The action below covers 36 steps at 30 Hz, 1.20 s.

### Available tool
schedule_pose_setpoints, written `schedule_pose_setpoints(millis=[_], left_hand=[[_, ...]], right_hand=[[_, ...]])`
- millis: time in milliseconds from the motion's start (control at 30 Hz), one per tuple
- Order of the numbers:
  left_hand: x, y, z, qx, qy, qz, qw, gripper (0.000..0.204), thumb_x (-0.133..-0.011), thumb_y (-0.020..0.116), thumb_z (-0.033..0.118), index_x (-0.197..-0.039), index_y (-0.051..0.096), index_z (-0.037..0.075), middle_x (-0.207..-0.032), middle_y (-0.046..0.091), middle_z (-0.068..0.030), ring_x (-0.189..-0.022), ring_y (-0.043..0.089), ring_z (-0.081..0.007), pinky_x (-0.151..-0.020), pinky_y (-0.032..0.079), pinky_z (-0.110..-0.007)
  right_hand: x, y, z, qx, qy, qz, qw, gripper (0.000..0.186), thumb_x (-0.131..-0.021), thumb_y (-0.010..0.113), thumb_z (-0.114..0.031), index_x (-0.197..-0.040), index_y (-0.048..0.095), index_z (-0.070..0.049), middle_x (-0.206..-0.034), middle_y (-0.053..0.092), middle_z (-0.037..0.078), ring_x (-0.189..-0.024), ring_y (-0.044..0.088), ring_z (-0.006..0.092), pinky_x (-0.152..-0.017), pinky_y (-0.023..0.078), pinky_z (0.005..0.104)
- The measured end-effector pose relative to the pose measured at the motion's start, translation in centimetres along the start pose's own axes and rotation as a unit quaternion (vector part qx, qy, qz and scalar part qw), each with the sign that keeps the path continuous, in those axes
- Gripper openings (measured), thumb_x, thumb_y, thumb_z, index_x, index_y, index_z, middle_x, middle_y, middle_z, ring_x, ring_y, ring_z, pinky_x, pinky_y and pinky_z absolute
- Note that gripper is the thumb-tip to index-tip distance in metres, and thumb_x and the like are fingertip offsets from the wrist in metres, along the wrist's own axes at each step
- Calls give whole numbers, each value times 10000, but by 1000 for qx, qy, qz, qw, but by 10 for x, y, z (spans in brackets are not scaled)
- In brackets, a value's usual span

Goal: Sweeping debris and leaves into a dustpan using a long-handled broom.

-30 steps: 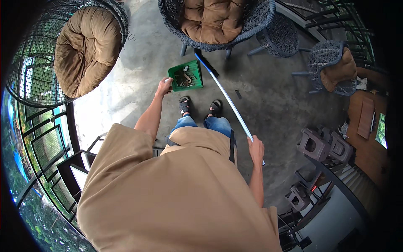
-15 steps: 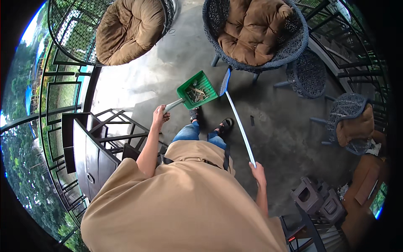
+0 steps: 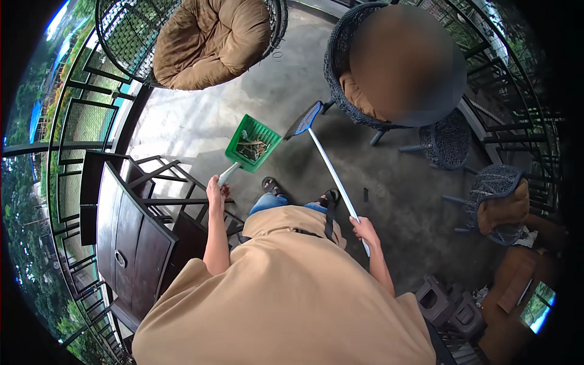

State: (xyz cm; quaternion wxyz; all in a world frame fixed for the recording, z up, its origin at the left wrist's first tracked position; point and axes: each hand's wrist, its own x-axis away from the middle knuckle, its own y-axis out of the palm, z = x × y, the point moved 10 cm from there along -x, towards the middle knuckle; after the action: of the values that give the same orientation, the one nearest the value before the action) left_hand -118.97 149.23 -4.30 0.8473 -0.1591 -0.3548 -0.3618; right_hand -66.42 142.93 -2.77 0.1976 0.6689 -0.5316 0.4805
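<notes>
My left hand [image 3: 218, 192] is closed around the pale handle of a green dustpan [image 3: 234, 159]. Dry leaves and bits of debris [image 3: 253, 149] lie inside the pan, which is held out over the floor ahead of my feet. My right hand [image 3: 363, 229] grips the white pole of a broom [image 3: 329, 164] partway along, with the pole's end sticking out below the fist. The broom's blue head with dark bristles [image 3: 304, 121] is just right of the dustpan's open edge, a small gap apart from it.
A cushioned hanging chair [image 3: 213, 45] is at the far left, and a round woven chair [image 3: 340, 67] at the far right. Woven stools [image 3: 447, 140] stand along the right railing. A dark wooden table [image 3: 137, 234] is close on my left. Grey plastic stools [image 3: 450, 307] sit at lower right.
The dustpan has shifted left and slightly nearer. The broom head has swung left and turned so its bristles show beside the pan. My right hand has moved a little left and up.
</notes>
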Motion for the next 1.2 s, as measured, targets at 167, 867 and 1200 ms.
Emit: schedule_pose_setpoints(millis=[167,867,1200], left_hand=[[-18,-22,31,-4,7,-13,1000,250,-799,437,256,-975,478,83,-642,486,-62,-494,462,-113,-454,401,-235],[-92,26,146,-66,-48,-18,997,326,-772,439,242,-1043,442,60,-681,490,-86,-533,473,-137,-538,412,-252],[-141,62,189,-100,-71,6,992,360,-745,416,194,-1069,409,36,-718,480,-121,-560,460,-149,-560,420,-265]], right_hand=[[-45,57,-63,-82,-8,-10,997,285,-826,481,-289,-690,467,-39,-517,409,-9,-385,372,63,-333,299,224],[-411,22,-409,-337,-68,56,937,297,-837,421,-279,-729,460,-5,-504,418,9,-359,361,66,-318,304,198],[-591,-77,-515,-404,-90,113,903,234,-835,372,-210,-732,438,-10,-501,399,40,-347,353,128,-341,298,267]])
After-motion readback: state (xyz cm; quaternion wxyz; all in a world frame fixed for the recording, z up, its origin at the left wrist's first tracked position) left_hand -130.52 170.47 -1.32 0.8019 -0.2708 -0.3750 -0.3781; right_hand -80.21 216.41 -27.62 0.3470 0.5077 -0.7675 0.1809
